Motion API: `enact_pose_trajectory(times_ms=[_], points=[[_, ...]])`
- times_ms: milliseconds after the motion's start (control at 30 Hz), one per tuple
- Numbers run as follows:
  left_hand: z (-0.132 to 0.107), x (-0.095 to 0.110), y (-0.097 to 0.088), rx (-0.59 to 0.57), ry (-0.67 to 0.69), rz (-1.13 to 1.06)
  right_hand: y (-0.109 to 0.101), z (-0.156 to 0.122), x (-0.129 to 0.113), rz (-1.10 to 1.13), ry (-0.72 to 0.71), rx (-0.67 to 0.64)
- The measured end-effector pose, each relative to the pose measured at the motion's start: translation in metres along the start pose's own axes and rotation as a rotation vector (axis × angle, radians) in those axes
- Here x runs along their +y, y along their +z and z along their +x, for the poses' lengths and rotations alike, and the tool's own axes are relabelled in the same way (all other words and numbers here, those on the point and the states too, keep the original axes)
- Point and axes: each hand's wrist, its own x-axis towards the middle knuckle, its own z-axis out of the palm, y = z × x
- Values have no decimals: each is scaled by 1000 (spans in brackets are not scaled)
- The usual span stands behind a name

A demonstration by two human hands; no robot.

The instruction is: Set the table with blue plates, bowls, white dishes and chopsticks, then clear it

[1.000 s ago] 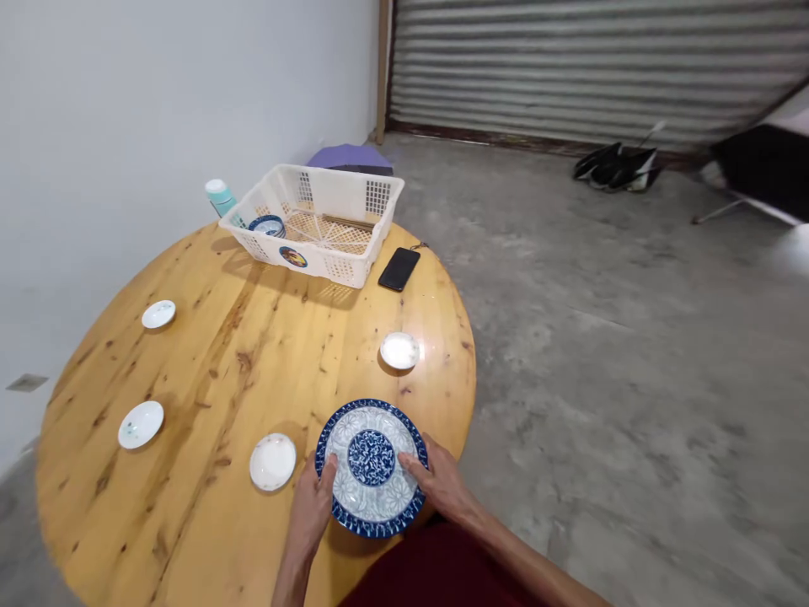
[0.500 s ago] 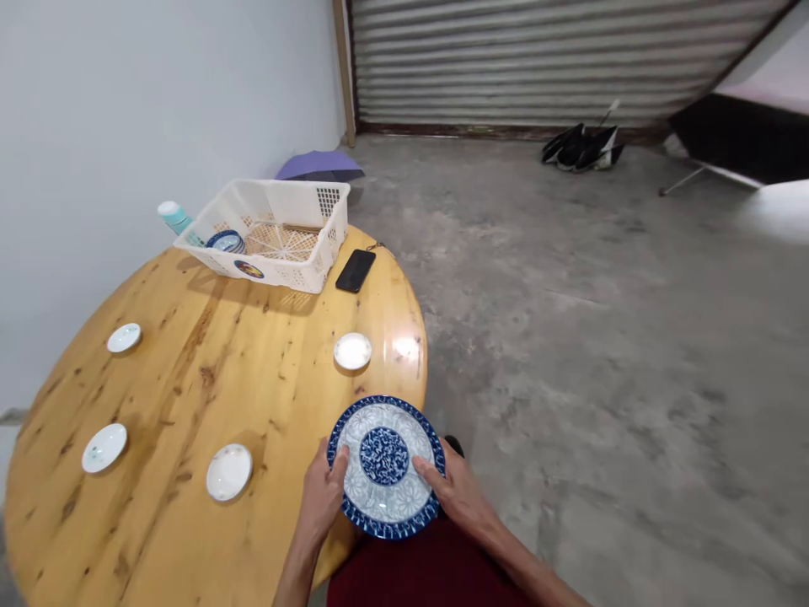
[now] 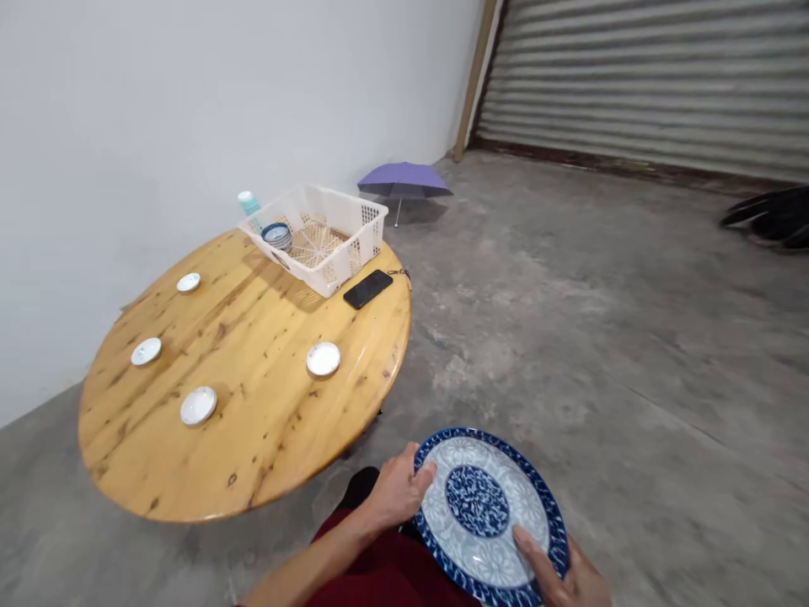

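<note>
A blue-and-white patterned plate (image 3: 477,502) is held over the floor, beyond the table's near right edge. My left hand (image 3: 399,485) grips its left rim, thumb on the upper face and fingers curled beneath. On the opposite rim, my right hand (image 3: 562,573) holds it the same way, partly cut off by the frame's bottom. Whether this is one plate or a stack I cannot tell. Small white dishes lie spread on the round wooden table (image 3: 253,455); nearest to my hands is one dish (image 3: 324,359), and another dish (image 3: 198,405) sits to its left.
A white plastic basket (image 3: 350,265) with stacked blue-rimmed bowls (image 3: 276,237) stands at the table's far side. Beside it are a black phone (image 3: 368,289) and a turquoise bottle (image 3: 249,203). An open purple umbrella (image 3: 404,179) rests on the concrete floor (image 3: 600,337).
My view has turned to the right and moved back from the table. Both hands have carried the plate from over the table's edge to over the floor.
</note>
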Motion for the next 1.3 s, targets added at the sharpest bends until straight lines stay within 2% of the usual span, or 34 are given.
enact_pose_trajectory(times_ms=[133, 300, 467, 600, 700, 800, 900, 1033, 1167, 1300], points=[[14, 23, 6, -3, -38, 63, -13, 9, -18, 8, 30, -20], [40, 42, -3, 32, -98, 90, -13, 41, -49, 11, -22, -29], [87, 60, -21, 73, -125, 108, -15, 104, -74, -17, -9, -98], [129, 75, -49, 162, -150, 48, -9, 171, -105, -95, -18, -177], [155, 84, -79, 287, -136, -9, 5, 216, -146, -86, -77, -250], [176, 93, -116, 370, -139, -54, 24, 247, -200, -96, -100, -319], [191, 105, -159, 411, -147, -76, 44, 269, -258, -89, -131, -339], [202, 125, -222, 491, -68, -107, 73, 299, -336, 17, -232, -419], [212, 144, -283, 574, 5, -148, 109, 331, -419, 92, -352, -560], [233, 148, -339, 644, 26, -286, 158, 362, -493, 112, -518, -702]])
